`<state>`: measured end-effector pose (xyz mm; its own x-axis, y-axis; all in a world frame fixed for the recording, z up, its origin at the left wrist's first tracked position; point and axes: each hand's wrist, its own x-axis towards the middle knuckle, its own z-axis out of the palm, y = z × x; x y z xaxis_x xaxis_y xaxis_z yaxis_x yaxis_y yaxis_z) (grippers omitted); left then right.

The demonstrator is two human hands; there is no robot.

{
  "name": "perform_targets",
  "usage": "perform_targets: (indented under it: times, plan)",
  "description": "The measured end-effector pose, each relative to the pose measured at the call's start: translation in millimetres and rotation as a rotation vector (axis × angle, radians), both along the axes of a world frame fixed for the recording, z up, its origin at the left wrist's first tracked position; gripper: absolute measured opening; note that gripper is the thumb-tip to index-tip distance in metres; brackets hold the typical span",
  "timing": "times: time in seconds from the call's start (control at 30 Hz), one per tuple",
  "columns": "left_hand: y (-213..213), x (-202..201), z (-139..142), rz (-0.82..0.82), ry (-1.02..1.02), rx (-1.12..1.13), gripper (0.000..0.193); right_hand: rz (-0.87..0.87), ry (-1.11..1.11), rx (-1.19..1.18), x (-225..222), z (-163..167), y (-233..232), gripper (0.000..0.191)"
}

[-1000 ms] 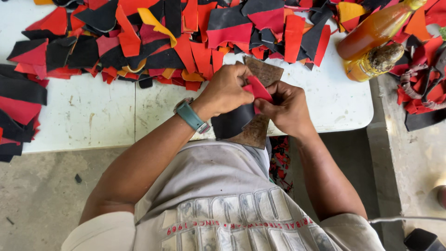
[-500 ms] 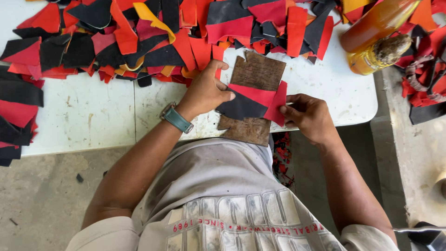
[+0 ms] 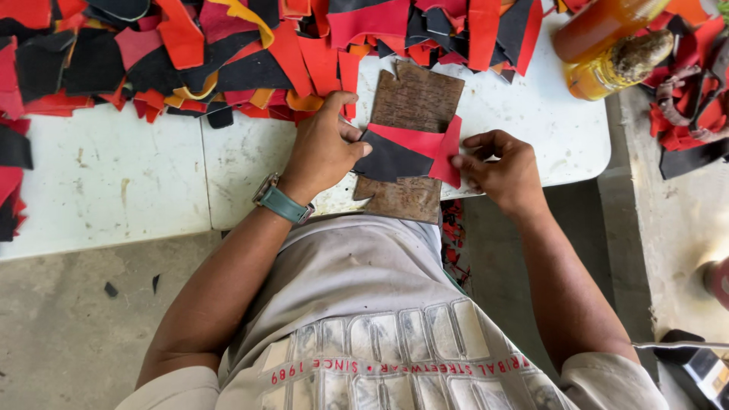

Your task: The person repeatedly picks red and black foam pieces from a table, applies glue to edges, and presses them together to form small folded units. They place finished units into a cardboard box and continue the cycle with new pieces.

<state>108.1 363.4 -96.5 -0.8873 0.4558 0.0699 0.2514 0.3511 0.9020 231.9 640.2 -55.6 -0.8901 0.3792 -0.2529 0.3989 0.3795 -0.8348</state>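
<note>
A brown board (image 3: pixel 416 95) lies on the white table (image 3: pixel 114 190), jutting over its front edge. Across the board lie a black leather piece (image 3: pixel 391 161) and a red leather piece (image 3: pixel 429 144), overlapping. My left hand (image 3: pixel 323 148), with a teal watch on the wrist, presses down on the left end of the black and red pieces. My right hand (image 3: pixel 501 171) pinches the right end of the red piece at the board's right side.
A long heap of red, black and orange leather scraps (image 3: pixel 228 45) covers the table's far side. An amber bottle (image 3: pixel 600 26) and a jar (image 3: pixel 619 64) stand at the far right corner. More scraps (image 3: pixel 691 99) lie on the ledge to the right.
The hands have spread apart from a close grip near my body. The red and black pieces, held folded before, now lie stretched flat across the brown board.
</note>
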Motion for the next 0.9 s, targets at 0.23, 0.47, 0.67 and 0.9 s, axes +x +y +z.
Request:
perform_targets:
  times: [0.23,0.47,0.67,0.9]
  plan:
    - [-0.8,-5.3,-2.9,-0.033,0.008,0.029,0.065,-0.117,0.023,-0.392,3.0,-6.7,24.8,0.020]
    - [-3.4,17.0,30.5,0.083,0.379,-0.116,0.047,-0.107,0.030,-0.347,2.3,-4.5,15.2,0.022]
    - [67.2,14.6,42.6,-0.346,0.334,-0.312,0.043,0.125,0.041,0.173,0.3,4.1,-7.2,0.026]
    - [81.9,-6.8,30.0,-0.388,0.156,0.003,0.022,0.209,0.335,-0.265,-10.2,5.3,-8.4,0.020]
